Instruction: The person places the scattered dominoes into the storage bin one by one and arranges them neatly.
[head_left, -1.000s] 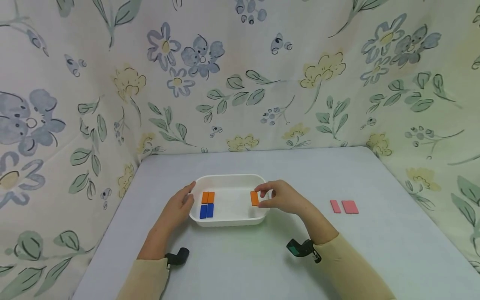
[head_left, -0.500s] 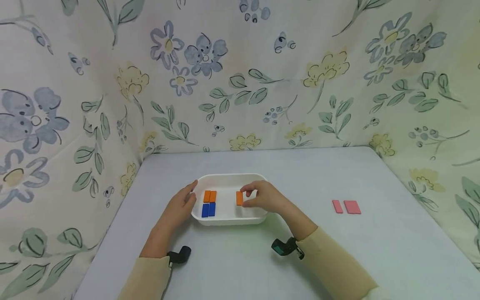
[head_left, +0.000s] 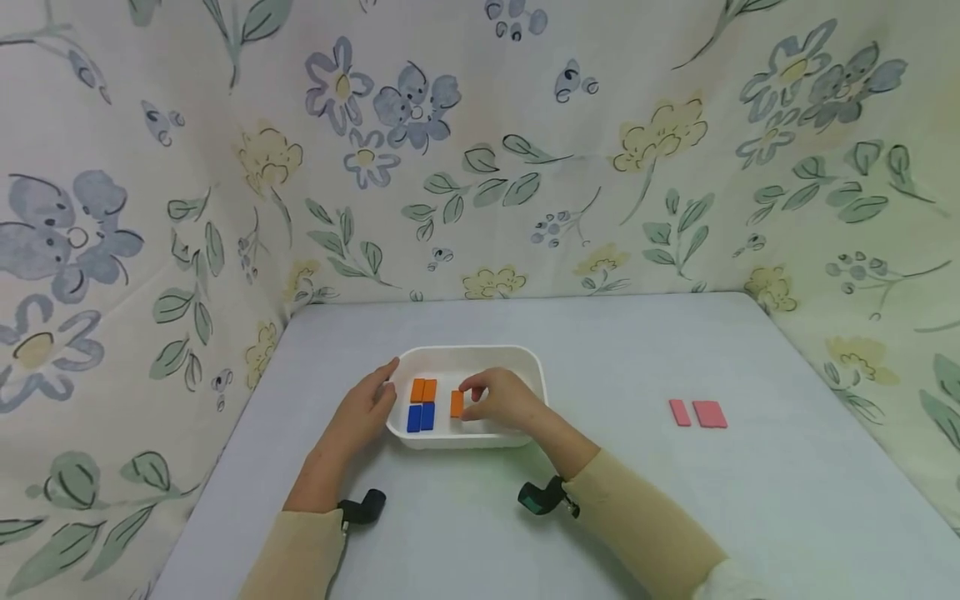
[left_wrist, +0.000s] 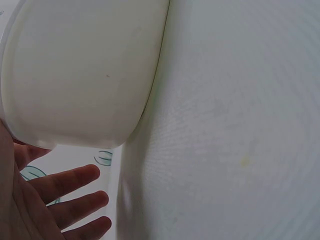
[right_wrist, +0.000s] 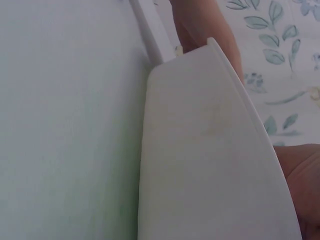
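Note:
A white plastic tray (head_left: 467, 442) stands on the table. Along its left side sit two orange tiles (head_left: 423, 390), just behind two blue tiles (head_left: 421, 417). My right hand (head_left: 501, 398) reaches into the tray and pinches another orange tile (head_left: 457, 404) between thumb and fingers, a little to the right of the others. At the tray's left end, my left hand (head_left: 363, 418) rests against the rim; its fingers (left_wrist: 80, 205) spread out fairly straight in the left wrist view. The tray wall (right_wrist: 210, 145) hides the tile and the right fingertips in the right wrist view.
To the right on the white table (head_left: 600, 333) lie a narrow pink tile (head_left: 679, 412) and a wider pink piece (head_left: 709, 414), perhaps two tiles side by side. A flowered cloth (head_left: 480, 167) hangs behind and beside the table.
My right hand has carried the orange tile leftward across the tray, from near its right end towards the other tiles, and lower. My left hand has stayed at the tray's left end.

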